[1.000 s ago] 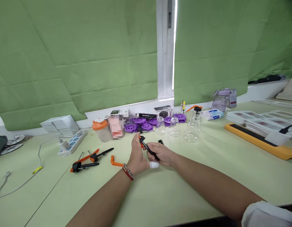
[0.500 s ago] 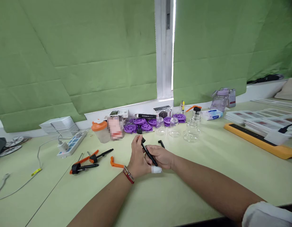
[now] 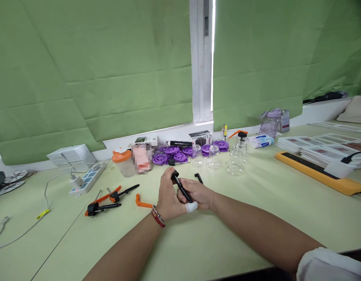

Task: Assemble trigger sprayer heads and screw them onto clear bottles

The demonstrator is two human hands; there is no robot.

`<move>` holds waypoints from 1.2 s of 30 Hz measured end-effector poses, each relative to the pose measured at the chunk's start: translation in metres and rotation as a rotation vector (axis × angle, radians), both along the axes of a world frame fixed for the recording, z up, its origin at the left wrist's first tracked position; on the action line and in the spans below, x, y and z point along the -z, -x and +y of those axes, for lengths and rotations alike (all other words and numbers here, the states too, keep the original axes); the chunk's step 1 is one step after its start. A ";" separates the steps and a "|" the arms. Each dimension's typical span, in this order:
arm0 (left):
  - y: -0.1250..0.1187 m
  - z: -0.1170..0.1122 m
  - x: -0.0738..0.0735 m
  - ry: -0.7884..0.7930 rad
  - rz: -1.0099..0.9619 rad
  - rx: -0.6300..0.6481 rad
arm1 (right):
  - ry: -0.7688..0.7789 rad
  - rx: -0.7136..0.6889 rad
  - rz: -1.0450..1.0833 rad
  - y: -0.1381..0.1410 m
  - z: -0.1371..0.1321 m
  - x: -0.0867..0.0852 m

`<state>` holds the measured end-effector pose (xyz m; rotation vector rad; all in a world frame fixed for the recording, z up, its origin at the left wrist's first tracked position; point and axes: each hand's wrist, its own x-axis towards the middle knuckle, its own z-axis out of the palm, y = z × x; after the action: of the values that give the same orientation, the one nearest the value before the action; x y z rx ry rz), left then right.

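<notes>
Above the table, both hands are on a black rod (image 3: 183, 189) with a wide black cap at its upper end. My left hand (image 3: 168, 197) spans the rod lengthwise, its fingers at the cap and its thumb, wrapped in white tape, by the lower end. My right hand (image 3: 199, 192) is closed around the rod's middle from the right. Just beyond the right hand lies a small black crank-shaped piece (image 3: 199, 178). To the left of my left wrist is a bent orange handle (image 3: 144, 202). Farther left lie two black-and-orange assemblies with black rods, the nearer one (image 3: 94, 209) and the farther one (image 3: 116, 195).
Along the back stand purple spoked discs (image 3: 179, 157), glass jars (image 3: 235, 162), boxes (image 3: 200, 137) and an orange-lidded cup (image 3: 123, 164). A power strip (image 3: 88, 181) with cables is at the left. A yellow-and-black bar-shaped device (image 3: 317, 173) and stacked printed sheets (image 3: 297, 145) occupy the right.
The rod has turned slightly in my hands, so its wide cap shows more clearly. My left fingers have shifted a little around the cap. The whole view has moved slightly.
</notes>
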<state>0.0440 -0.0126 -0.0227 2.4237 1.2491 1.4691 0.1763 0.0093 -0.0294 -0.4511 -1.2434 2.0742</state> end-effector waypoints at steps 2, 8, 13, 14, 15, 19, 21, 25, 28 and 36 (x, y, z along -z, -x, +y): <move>0.000 0.001 0.000 -0.008 0.009 -0.014 | -0.006 0.019 0.002 0.001 0.000 0.001; 0.001 0.003 -0.002 -0.019 0.069 -0.063 | -0.009 0.107 0.002 0.003 0.001 0.001; 0.006 0.003 -0.004 0.029 0.153 0.023 | -0.026 0.154 -0.091 -0.003 0.007 -0.005; 0.006 0.003 -0.004 0.047 0.170 0.048 | -0.035 0.171 -0.127 -0.005 0.009 -0.006; 0.007 0.003 -0.004 0.066 0.183 0.071 | -0.048 0.179 -0.161 -0.007 0.011 -0.006; 0.007 0.002 -0.005 0.117 0.212 0.132 | -0.114 0.146 -0.247 -0.014 0.019 -0.005; 0.007 0.002 -0.005 0.128 0.228 0.156 | -0.142 0.142 -0.275 -0.017 0.021 -0.005; 0.008 0.003 -0.004 0.134 0.279 0.169 | -0.231 0.153 -0.379 -0.019 0.022 -0.009; 0.008 0.003 -0.003 0.127 0.337 0.141 | -0.322 0.163 -0.465 -0.019 0.021 -0.013; 0.011 0.004 -0.005 0.133 0.340 0.147 | -0.360 0.095 -0.487 -0.021 0.020 -0.015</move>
<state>0.0332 -0.0088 -0.0180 2.6814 1.1448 0.9337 0.1977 0.0288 -0.0147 -0.8566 -1.7958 1.6585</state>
